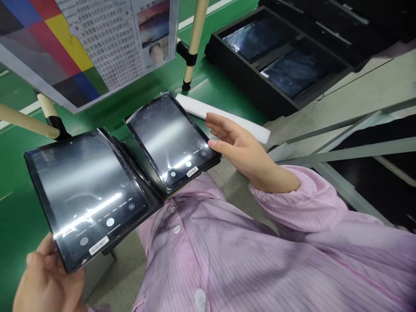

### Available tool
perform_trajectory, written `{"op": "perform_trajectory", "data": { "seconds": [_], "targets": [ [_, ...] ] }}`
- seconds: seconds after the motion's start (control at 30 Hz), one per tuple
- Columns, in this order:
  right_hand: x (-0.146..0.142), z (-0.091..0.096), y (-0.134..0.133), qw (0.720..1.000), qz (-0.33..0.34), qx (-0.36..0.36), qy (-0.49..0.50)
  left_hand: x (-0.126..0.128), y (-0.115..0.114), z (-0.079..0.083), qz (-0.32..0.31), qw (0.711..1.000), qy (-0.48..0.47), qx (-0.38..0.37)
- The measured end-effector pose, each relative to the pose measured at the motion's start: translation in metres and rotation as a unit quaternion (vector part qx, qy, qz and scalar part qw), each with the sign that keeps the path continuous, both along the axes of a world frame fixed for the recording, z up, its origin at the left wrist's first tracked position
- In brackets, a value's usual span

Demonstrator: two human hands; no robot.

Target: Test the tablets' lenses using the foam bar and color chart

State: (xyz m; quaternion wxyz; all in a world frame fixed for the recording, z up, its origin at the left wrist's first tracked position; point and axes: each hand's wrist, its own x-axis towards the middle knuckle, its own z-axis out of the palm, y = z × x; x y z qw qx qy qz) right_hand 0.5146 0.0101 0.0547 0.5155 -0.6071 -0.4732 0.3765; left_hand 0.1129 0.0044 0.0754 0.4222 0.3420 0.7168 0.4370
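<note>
Worktop (19,195): green, carrying everything below.
Chart (65,47): a board with colour patches and fine print, leaning on pale posts at the far left.
Tray (247,82): black, at the far right, well apart from both hands, with two dark screens lying in its compartments.
Left tablet (87,195): the nearer and larger in view, raised and tilted toward the person, screen lit with a camera display. Its near corner sits over the left hand.
Right tablet (169,138): just beside the first, joined to it by a black bracket, wrapped in clear film. Its right edge is at the right hand.
Foam strip (201,108): white, flat on the worktop behind the right tablet, passing behind the right hand.
Right hand (243,151): fingers (217,123) spread and loose, gripping nothing. The thumb seems just to touch the right tablet's right edge.
Left hand (48,281): under the left tablet's near corner, thumb beside the edge. The fingers are hidden beneath, so I cannot tell whether they clasp it.
</note>
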Motion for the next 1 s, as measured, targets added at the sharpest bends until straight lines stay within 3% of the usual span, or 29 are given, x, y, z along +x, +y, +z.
{"op": "perform_trajectory", "data": {
  "seconds": [0.17,0.33,0.43,0.5,0.6,0.7,0.77,0.9,1.0],
  "targets": [
    [-0.03,0.008,0.007,0.993,-0.008,0.12,-0.019,0.027,0.013,0.008,0.053,0.996,-0.073,-0.016],
    [-0.071,0.015,0.01,0.967,0.098,0.234,-0.031,0.033,0.003,0.008,0.04,0.986,-0.147,0.06],
    [-0.092,0.019,0.007,0.949,0.215,0.212,-0.092,0.042,-0.011,0.013,0.031,0.979,-0.164,0.115],
    [-0.1,0.021,0.007,0.95,0.237,0.172,-0.108,0.049,-0.019,0.016,0.006,0.972,-0.188,0.142],
    [-0.1,0.027,0.013,0.966,0.179,0.185,-0.009,0.061,-0.022,0.019,-0.02,0.959,-0.205,0.193],
    [-0.091,0.036,0.024,0.951,0.155,0.242,0.118,0.081,-0.015,0.021,-0.043,0.942,-0.214,0.257],
    [-0.084,0.041,0.03,0.938,0.174,0.231,0.19,0.1,-0.007,0.021,-0.06,0.926,-0.215,0.305],
    [-0.073,0.042,0.043,0.908,0.252,0.149,0.3,0.133,0.007,0.012,-0.074,0.887,-0.125,0.438],
    [-0.066,0.037,0.053,0.914,0.235,0.144,0.296,0.143,0.011,0.0,-0.112,0.868,0.091,0.475]
  ]
}}
